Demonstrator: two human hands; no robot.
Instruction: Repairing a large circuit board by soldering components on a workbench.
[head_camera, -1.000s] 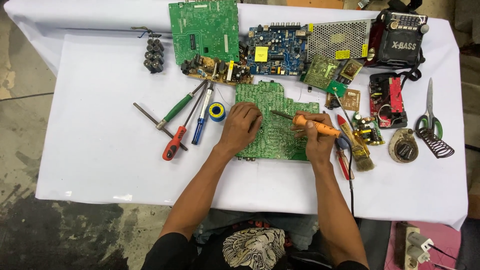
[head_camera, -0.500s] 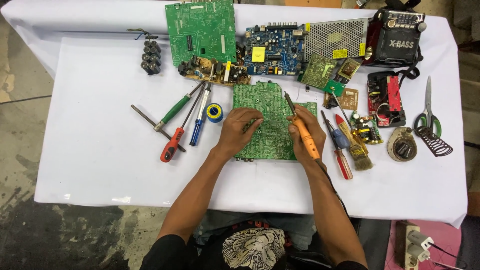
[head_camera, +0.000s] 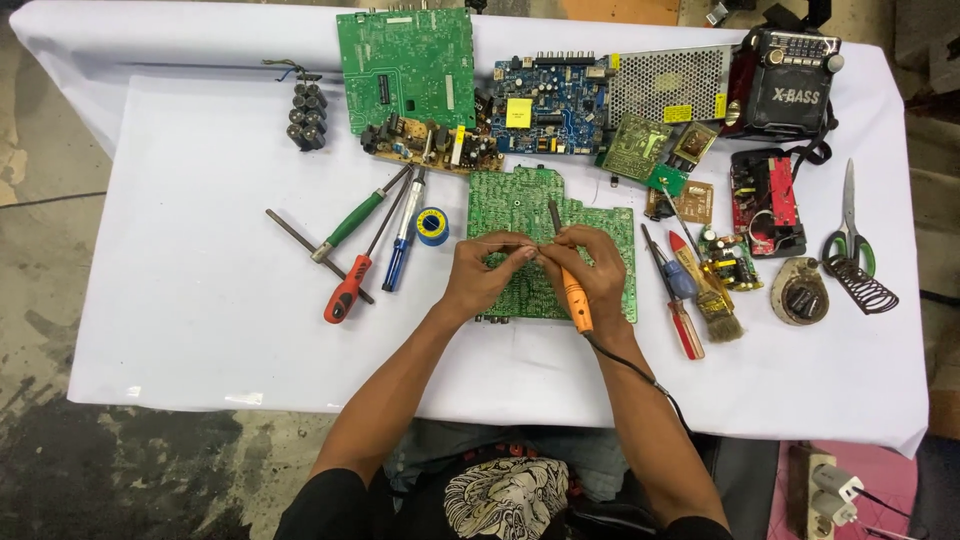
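White-covered tabletop (head_camera: 200, 300): my right hand (head_camera: 590, 270) grips the orange soldering iron (head_camera: 570, 285), my left hand (head_camera: 485, 270) pinches solder wire over the green circuit board (head_camera: 520, 205); a slip could burn my fingertips.

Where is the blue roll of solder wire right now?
In the head view, the blue solder roll lies on the white table cover, left of the green circuit board under the hands, just right of the blue-handled screwdriver.

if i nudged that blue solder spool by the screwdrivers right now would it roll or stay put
The solder spool lies flat on its flange on the white tablecloth, so it would probably slide, not roll. It looks small and light, and the blue screwdriver close beside it would likely stop it.
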